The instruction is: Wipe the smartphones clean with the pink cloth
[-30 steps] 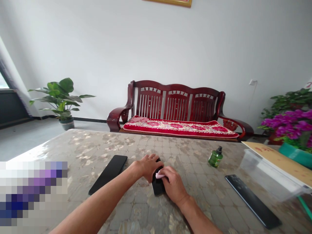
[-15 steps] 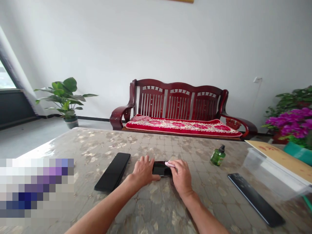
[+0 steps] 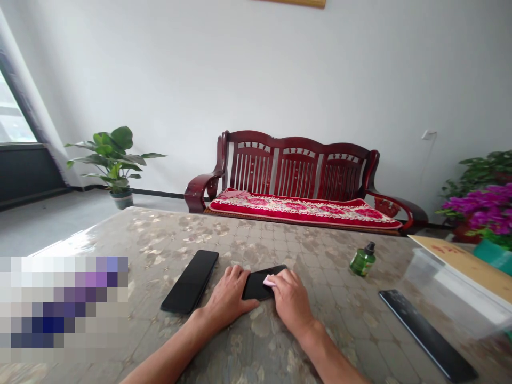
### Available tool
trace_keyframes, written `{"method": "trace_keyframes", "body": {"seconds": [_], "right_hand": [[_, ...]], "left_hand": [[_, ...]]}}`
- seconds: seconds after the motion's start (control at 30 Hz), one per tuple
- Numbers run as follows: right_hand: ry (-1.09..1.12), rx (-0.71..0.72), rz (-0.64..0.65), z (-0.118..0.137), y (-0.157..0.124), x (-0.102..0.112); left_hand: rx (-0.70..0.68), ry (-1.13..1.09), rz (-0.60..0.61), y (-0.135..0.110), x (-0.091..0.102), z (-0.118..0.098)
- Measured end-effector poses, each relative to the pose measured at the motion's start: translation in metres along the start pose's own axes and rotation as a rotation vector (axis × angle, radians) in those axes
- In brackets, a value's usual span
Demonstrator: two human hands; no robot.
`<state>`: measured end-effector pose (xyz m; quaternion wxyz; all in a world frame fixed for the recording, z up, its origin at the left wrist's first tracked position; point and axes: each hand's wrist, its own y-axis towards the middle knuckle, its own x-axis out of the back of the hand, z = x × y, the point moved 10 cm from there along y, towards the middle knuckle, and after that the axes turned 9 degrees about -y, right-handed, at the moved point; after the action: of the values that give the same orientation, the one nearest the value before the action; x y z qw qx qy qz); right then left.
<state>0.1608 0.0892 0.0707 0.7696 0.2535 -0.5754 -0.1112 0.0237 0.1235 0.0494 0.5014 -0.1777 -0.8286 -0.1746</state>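
A black phone (image 3: 260, 281) lies flat on the patterned table (image 3: 248, 341) between my hands. My left hand (image 3: 227, 298) rests on its left edge, fingers spread and pressing down. My right hand (image 3: 291, 301) is curled over the phone's right side, pinching a small pink cloth (image 3: 269, 280) against the screen. A second black phone (image 3: 191, 279) lies just left of my left hand. A third black phone (image 3: 427, 334) lies at the right.
A small green bottle with a dark cap (image 3: 362, 260) stands right of my hands. A clear plastic box (image 3: 448, 285) sits at the right edge. Beyond the table are a red wooden bench (image 3: 300, 181), a potted green plant (image 3: 114, 160) and purple flowers (image 3: 484, 208).
The phone under my hands has turned from lying lengthways to lying slantwise across. My right hand with the pink cloth shifted over its screen. The camera view drifted right.
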Motion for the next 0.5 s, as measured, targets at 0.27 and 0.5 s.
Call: {"method": "trace_keyframes", "body": {"seconds": [0.27, 0.5], "right_hand": [[-0.178, -0.039, -0.051, -0.027, 0.001, 0.014], [-0.179, 0.040, -0.013, 0.000, -0.007, 0.009]], "left_hand": [[-0.011, 0.004, -0.020, -0.001, -0.002, 0.001], [-0.040, 0.022, -0.059, -0.001, 0.001, -0.003]]}}
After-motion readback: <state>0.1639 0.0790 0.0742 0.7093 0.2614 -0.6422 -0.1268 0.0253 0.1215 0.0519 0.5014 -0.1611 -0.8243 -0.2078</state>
